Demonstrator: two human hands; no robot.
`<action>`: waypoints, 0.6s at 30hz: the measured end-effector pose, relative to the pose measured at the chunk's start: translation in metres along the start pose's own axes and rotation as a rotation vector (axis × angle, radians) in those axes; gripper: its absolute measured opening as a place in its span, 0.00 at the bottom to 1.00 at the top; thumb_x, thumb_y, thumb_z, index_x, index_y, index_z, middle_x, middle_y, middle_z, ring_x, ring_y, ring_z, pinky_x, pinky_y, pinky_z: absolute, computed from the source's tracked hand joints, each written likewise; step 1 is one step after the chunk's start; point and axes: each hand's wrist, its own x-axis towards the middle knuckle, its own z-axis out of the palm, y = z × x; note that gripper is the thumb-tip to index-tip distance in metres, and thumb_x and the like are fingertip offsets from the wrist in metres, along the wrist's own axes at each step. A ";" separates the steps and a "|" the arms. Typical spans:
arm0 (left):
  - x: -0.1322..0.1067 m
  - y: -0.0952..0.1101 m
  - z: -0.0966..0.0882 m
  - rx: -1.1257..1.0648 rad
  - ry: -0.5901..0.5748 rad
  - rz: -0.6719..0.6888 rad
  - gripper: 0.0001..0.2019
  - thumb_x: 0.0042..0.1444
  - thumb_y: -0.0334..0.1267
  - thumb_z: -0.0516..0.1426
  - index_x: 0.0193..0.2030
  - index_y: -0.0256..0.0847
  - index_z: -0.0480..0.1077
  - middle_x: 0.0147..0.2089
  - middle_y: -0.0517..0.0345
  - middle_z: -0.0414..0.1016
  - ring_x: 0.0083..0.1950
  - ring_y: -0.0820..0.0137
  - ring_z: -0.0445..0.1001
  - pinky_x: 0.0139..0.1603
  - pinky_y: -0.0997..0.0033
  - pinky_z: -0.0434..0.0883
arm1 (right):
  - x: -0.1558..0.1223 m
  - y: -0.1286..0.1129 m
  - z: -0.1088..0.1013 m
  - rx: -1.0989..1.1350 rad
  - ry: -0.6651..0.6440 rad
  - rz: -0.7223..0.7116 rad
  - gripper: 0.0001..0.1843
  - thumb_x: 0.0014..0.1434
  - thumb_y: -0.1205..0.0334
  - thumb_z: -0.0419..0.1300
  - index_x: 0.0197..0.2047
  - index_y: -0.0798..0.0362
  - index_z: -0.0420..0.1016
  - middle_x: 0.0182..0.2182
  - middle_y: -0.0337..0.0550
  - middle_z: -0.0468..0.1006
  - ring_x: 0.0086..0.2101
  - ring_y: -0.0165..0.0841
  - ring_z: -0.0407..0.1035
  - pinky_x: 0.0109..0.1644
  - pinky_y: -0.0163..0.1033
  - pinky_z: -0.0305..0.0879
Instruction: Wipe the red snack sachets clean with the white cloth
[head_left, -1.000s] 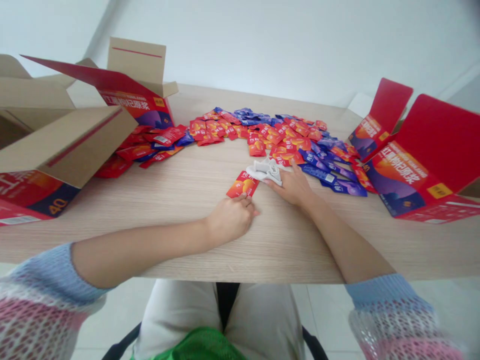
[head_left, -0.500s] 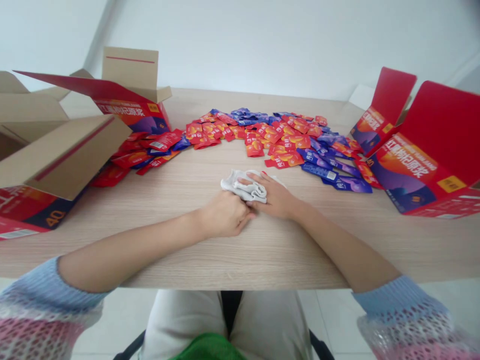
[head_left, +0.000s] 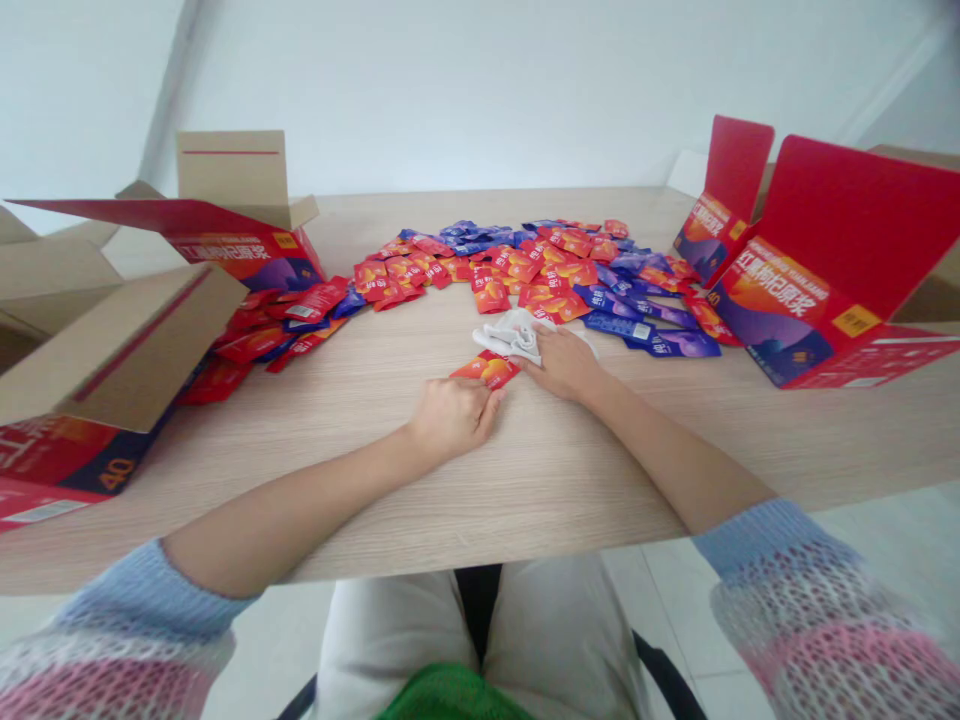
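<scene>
On the wood tabletop [head_left: 600, 450], just short of the sachet pile [head_left: 525, 262]: left hand [head_left: 452, 420] closed on a red sachet [head_left: 489, 371], held apart from the pile, seemingly for separate handling. Right hand [head_left: 564, 364] half-closed on a crumpled white cloth [head_left: 511, 336], touching the sachet.
</scene>
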 end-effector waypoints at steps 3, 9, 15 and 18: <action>0.001 -0.003 0.001 -0.011 0.000 0.015 0.24 0.69 0.43 0.42 0.26 0.37 0.70 0.27 0.55 0.75 0.27 0.68 0.73 0.24 0.71 0.60 | -0.001 -0.003 0.000 -0.010 0.009 0.031 0.36 0.66 0.42 0.44 0.64 0.61 0.63 0.60 0.56 0.68 0.62 0.48 0.58 0.63 0.53 0.55; 0.012 -0.010 0.005 -0.075 0.002 0.122 0.25 0.69 0.42 0.42 0.26 0.37 0.71 0.28 0.51 0.76 0.28 0.67 0.75 0.29 0.70 0.64 | -0.001 -0.029 0.003 0.105 0.071 -0.076 0.31 0.64 0.50 0.49 0.67 0.53 0.59 0.67 0.45 0.57 0.67 0.47 0.44 0.66 0.55 0.49; 0.015 -0.017 -0.006 -0.239 -0.074 0.284 0.24 0.68 0.41 0.44 0.25 0.37 0.72 0.25 0.48 0.76 0.27 0.65 0.75 0.34 0.67 0.69 | -0.001 -0.034 0.001 0.423 -0.007 -0.328 0.26 0.64 0.55 0.51 0.62 0.54 0.66 0.62 0.51 0.67 0.61 0.42 0.58 0.66 0.52 0.49; 0.009 -0.027 -0.005 -0.576 -0.126 0.318 0.25 0.68 0.45 0.45 0.26 0.38 0.74 0.28 0.48 0.78 0.32 0.65 0.78 0.37 0.68 0.72 | -0.003 -0.027 -0.007 0.622 -0.023 -0.296 0.22 0.65 0.50 0.50 0.52 0.54 0.74 0.50 0.48 0.77 0.51 0.40 0.69 0.56 0.45 0.62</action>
